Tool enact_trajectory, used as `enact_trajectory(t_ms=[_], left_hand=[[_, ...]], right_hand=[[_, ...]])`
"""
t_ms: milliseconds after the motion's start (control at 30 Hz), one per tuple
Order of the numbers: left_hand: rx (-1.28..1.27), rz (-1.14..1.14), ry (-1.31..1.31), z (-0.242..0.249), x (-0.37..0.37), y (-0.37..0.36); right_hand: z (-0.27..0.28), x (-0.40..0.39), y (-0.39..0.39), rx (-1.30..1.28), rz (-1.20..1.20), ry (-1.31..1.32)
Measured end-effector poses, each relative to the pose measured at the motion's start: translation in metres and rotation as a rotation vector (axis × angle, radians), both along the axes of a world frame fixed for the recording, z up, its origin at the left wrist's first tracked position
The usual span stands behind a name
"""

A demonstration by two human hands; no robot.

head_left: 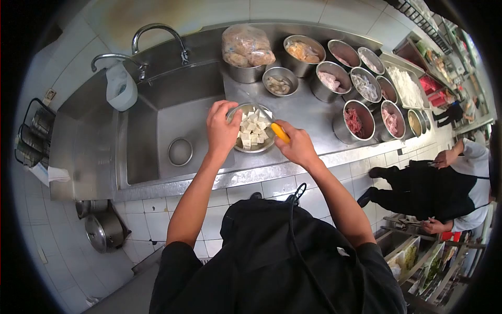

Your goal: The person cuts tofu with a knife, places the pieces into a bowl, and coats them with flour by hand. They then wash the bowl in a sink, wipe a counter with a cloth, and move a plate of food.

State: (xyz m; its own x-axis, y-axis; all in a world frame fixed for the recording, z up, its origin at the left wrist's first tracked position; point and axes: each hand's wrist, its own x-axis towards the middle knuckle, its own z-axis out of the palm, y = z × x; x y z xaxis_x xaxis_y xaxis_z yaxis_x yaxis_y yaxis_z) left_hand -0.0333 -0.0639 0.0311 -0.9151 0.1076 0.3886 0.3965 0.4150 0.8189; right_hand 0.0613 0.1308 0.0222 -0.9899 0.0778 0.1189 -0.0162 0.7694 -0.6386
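A round metal bowl (252,150) on the steel counter holds several white tofu cubes (252,129). At its left rim is my left hand (221,130), fingers curled and the thumb over the edge; it appears to grip the bowl. My right hand (298,147) is closed around the yellow handle of a knife (280,132). The knife's blade points up and away across the bowl's right side, over the cubes. Exactly where the blade's edge meets the tofu is hard to make out.
Left of the bowl lies a steel sink (157,141) with two faucets (159,27) and a white plastic container (121,88). Behind stand a bagged food pot (247,52), a small bowl (281,81) and several meat-filled pots (354,121). A person in a dark apron (434,188) stands right.
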Motion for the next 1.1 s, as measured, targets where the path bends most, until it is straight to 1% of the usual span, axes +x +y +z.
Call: enact_trajectory(t_ms=[67, 167, 300, 400, 500, 533, 600, 633, 667, 700, 767, 867, 933, 1033, 1100], left_hand=[[-0.143, -0.003, 0.186, 0.011, 0.006, -0.001], [-0.332, -0.126, 0.192, 0.011, 0.01, 0.0], [-0.396, -0.195, 0.156, -0.001, 0.006, 0.007], [-0.239, -0.017, 0.225, -0.005, -0.004, 0.001], [-0.14, 0.175, -0.16, -0.016, 0.0, -0.021], [-0.222, 0.161, -0.308, -0.031, 0.0, -0.028], [-0.143, 0.136, -0.438, -0.085, -0.001, -0.035], [-0.102, 0.123, -0.505, -0.078, 0.004, -0.034], [0.121, 0.102, -0.69, -0.069, 0.01, -0.028], [0.175, 0.105, -0.726, -0.076, 0.01, -0.027], [0.278, 0.099, -0.792, -0.098, 0.005, -0.025], [0.391, 0.075, -0.872, -0.107, 0.005, -0.022], [0.429, 0.047, -0.881, -0.099, 0.009, -0.022], [0.474, 0.032, -0.834, -0.089, 0.012, -0.019], [0.501, 0.016, -0.818, -0.084, 0.022, -0.019]], right_hand=[[0.009, 0.003, -0.005, 0.087, 0.006, 0.042], [0.012, 0.005, -0.011, 0.156, -0.004, 0.06], [0.012, 0.008, -0.013, 0.18, 0.015, 0.082], [0.011, 0.022, 0.0, 0.1, -0.045, 0.07], [0.01, 0.059, 0.031, 0.064, -0.2, -0.001], [0.014, 0.075, 0.039, 0.052, -0.266, -0.047], [0.014, 0.108, 0.054, 0.028, -0.396, -0.099], [0.009, 0.121, 0.061, 0.036, -0.445, -0.118], [0.008, 0.133, 0.067, 0.048, -0.472, -0.154], [0.011, 0.14, 0.07, 0.059, -0.501, -0.191], [0.0, 0.142, 0.078, 0.111, -0.469, -0.186], [-0.015, 0.13, 0.081, 0.181, -0.416, -0.136], [-0.015, 0.111, 0.076, 0.206, -0.391, -0.13], [-0.015, 0.075, 0.067, 0.257, -0.289, 0.078], [-0.004, 0.043, 0.048, 0.196, -0.174, 0.109]])
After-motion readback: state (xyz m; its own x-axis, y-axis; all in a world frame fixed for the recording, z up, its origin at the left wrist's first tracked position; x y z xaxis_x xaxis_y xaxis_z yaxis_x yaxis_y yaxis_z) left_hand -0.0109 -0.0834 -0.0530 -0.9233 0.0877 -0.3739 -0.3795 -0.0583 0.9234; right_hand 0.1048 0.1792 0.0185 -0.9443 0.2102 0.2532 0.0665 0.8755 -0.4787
